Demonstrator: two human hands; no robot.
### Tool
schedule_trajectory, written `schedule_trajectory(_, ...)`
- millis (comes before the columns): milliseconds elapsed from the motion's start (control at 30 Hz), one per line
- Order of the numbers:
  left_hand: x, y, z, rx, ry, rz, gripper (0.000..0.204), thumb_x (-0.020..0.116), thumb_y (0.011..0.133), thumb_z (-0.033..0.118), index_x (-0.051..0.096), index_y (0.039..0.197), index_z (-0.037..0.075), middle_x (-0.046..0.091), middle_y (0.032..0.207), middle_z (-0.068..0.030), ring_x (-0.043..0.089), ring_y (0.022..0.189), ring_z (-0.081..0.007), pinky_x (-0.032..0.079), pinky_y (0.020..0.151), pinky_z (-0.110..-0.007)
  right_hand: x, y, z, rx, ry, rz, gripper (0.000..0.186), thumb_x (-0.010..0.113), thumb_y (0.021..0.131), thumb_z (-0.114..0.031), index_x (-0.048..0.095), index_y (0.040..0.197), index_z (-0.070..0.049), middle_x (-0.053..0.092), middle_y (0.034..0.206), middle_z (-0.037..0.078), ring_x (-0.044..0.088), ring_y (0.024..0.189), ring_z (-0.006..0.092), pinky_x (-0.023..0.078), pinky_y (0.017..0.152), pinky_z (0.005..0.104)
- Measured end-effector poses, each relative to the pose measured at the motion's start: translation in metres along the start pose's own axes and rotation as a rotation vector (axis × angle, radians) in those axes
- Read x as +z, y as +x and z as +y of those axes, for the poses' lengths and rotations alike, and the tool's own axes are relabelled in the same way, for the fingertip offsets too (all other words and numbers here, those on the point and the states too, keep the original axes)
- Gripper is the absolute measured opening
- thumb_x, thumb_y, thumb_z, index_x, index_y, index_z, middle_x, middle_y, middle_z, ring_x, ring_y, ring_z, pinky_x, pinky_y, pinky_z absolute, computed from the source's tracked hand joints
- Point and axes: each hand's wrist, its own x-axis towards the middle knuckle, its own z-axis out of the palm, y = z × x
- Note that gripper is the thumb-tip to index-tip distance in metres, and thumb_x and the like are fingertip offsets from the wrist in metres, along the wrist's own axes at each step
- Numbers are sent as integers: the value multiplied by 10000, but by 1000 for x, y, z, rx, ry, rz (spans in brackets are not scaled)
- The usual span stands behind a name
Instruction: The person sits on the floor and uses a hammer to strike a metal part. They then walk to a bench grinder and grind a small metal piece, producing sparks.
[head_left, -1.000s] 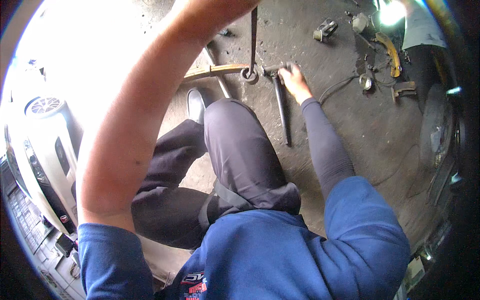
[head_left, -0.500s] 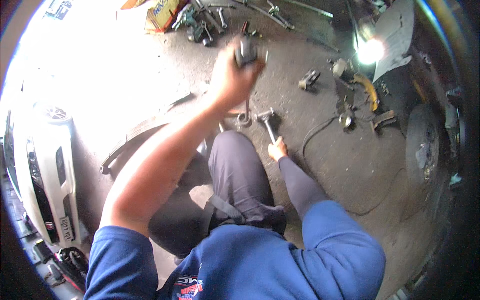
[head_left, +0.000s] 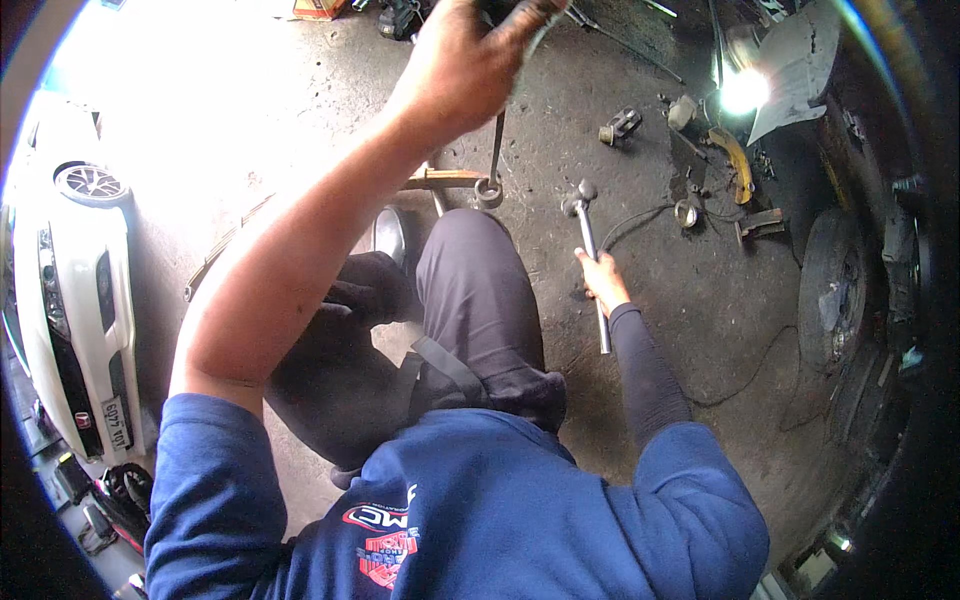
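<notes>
At the top edge, my left hand (head_left: 455, 70) is closed round a dark, block-like object that is mostly cut off by the frame. Below it runs a thin metal bar (head_left: 497, 145); its upper part is behind the hand, so whether I hold it cannot be told. The bar meets a metal ring (head_left: 487, 191) by the end of a long curved strip (head_left: 440, 178), which looks like a leaf spring and passes behind my left forearm. To the right, my right hand (head_left: 603, 278) grips the metal handle of a hammer (head_left: 584, 208), its head pointing away from me.
A dark metal fitting (head_left: 621, 127), a yellow curved part (head_left: 735, 165) and a cable (head_left: 640, 225) lie on the right of the floor. Beyond them are a bright lamp (head_left: 745, 92) and a wheel (head_left: 835, 290). On the left stands a white car bumper (head_left: 80, 320).
My left hand has moved farther away, to the top edge. My right hand has shifted right with the hammer, and more of its handle shows below the hand. The view has also shifted.
</notes>
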Motion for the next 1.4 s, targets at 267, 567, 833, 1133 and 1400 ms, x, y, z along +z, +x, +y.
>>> schedule_trajectory(267,-34,1,-11,-53,68,80,319,696,1085,363,568,1048,73,553,837,32,509,763,-77,437,699,-282,43,1,66,95,-207,-26,502,731,990,-467,709,1007,34,739,859,167,723,823,296,546,763,441)
schedule_trajectory(567,-24,-3,-37,-223,55,74,431,795,1006,425,606,840,75,503,754,45,431,721,-79,402,636,-306,38,27,79,139,-305,-143,385,679,1022,-405,580,856,-72,535,645,22,508,509,174,437,488,384)
schedule_trajectory(833,-50,14,-9,-116,-108,89,317,688,1079,372,665,945,86,568,739,44,489,660,-70,408,600,-303,34,18,88,-30,-290,-122,502,713,982,-405,654,764,43,649,670,114,617,549,237,449,505,429)
schedule_trajectory(1133,-59,20,3,-95,-356,294,220,722,1054,332,710,1034,113,563,753,51,454,624,-48,376,566,-261,38,30,111,-8,-454,-160,532,687,981,-431,696,983,101,711,803,237,713,706,394,572,691,515)
schedule_trajectory(1400,-97,3,11,-174,-112,341,176,639,1089,306,686,1083,137,523,841,42,446,683,-52,433,620,-250,67,51,125,-206,-961,-57,742,689,969,-518,570,1339,114,631,1329,363,605,1281,494,507,1070,506)
